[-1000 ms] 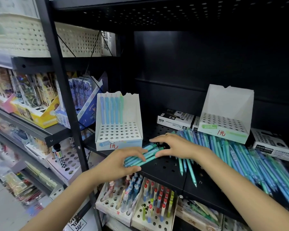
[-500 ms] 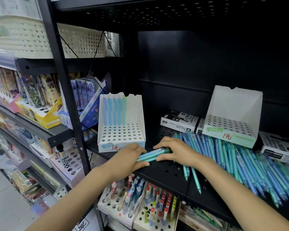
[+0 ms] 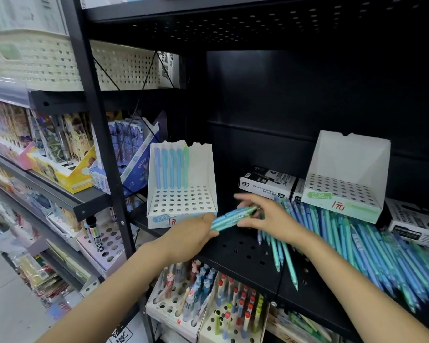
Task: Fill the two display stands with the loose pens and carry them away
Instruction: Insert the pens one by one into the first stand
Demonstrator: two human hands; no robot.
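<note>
Two white perforated display stands sit on a black shelf (image 3: pixel 245 253). The left stand (image 3: pixel 181 201) holds several blue and green pens upright in its back row. The right stand (image 3: pixel 342 191) has no pens in it. A wide heap of loose blue and teal pens (image 3: pixel 372 246) lies across the shelf's right part. My left hand (image 3: pixel 191 237) grips one end of a small bundle of pens (image 3: pixel 230 216), lifted just above the shelf in front of the left stand. My right hand (image 3: pixel 265 216) touches the bundle's other end with its fingers spread.
Boxes of permanent markers (image 3: pixel 268 181) lie behind the heap, with another box (image 3: pixel 416 224) at far right. A black upright post (image 3: pixel 102 149) stands left of the left stand. Below the shelf are more pen stands (image 3: pixel 203 300). Shelves with other goods run off to the left.
The bundle of pens has come up off the shelf in my left hand. My right hand's fingers have opened and spread at the bundle's far end.
</note>
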